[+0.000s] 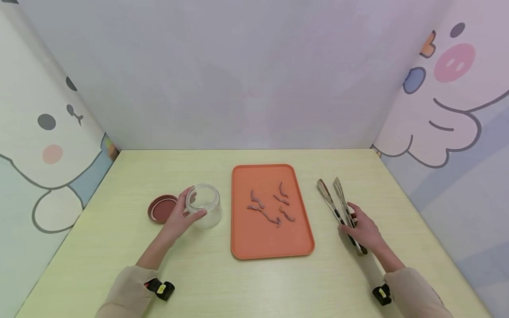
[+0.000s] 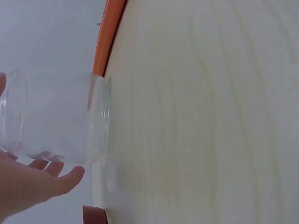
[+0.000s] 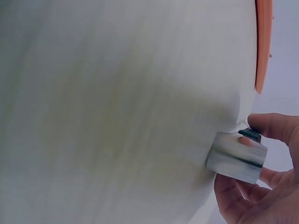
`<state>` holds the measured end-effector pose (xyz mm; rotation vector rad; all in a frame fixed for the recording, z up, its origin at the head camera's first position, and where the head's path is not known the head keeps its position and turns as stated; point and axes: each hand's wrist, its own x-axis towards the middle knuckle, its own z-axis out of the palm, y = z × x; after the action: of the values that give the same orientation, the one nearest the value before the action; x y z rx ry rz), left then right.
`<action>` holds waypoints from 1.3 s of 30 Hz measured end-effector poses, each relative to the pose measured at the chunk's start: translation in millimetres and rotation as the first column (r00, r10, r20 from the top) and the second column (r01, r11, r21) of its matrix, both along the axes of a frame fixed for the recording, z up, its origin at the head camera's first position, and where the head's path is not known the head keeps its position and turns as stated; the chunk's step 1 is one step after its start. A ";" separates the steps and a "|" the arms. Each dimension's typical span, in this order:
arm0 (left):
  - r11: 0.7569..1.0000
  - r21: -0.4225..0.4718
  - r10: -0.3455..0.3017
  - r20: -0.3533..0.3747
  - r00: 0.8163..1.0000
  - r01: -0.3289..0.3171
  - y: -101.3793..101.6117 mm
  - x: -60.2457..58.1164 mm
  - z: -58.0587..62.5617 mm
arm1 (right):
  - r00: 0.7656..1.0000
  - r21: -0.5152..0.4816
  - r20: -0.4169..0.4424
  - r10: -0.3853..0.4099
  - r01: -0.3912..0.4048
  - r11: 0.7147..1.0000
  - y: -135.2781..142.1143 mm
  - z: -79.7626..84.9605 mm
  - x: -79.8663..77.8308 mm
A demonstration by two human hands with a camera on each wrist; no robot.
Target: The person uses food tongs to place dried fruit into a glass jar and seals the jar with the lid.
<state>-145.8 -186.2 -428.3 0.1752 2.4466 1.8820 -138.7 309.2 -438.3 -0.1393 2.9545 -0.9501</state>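
On the left, my left hand [image 1: 176, 223] grips a clear round glass jar [image 1: 211, 214], thumb on the near side and fingers behind. The left wrist view shows the jar [image 2: 58, 116] with its base at the table. My right hand [image 1: 367, 232] holds metal tongs [image 1: 340, 193] with dark grips, pinched between thumb and fingers; their two arms stand apart and point away from me. In the right wrist view the tongs' shiny bent end [image 3: 236, 158] shows close to the table. Several thin, wrinkled purplish-brown worm-like pieces [image 1: 287, 216] lie on an orange tray [image 1: 270, 245].
A reddish-brown round lid [image 1: 162, 209] lies left of the jar, just behind my left hand. The tray stands between the jar and the tongs. Pale walls [image 1: 246, 88] enclose the wooden table [image 1: 258, 287] at the back and both sides.
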 end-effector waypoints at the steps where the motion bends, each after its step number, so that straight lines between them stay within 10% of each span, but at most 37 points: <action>1: 1.000 -0.002 0.000 0.000 1.000 0.000 -0.1 -0.1 -0.1 | 1.000 0.005 -0.003 -0.002 0.002 1.000 0.3 0.4 0.1; 12: 1.000 -0.008 0.000 -0.002 1.000 0.000 -0.3 -1.0 -1.1 | 0.998 -0.096 0.026 -0.055 0.058 0.994 10.8 11.5 5.5; 23: 1.000 -0.007 -0.006 0.007 1.000 0.006 -1.1 -1.2 -0.8 | 0.974 -0.043 -0.226 -0.036 0.027 0.999 22.0 18.7 4.3; 39: 1.000 -0.019 -0.001 0.013 1.000 0.002 -3.1 -1.3 -1.9 | 0.921 0.074 -0.362 0.143 -0.125 0.989 12.0 42.2 1.3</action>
<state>-147.1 -189.3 -430.2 0.1635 2.4542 1.8530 -137.4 321.1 -396.1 -0.5712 3.2423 -0.9201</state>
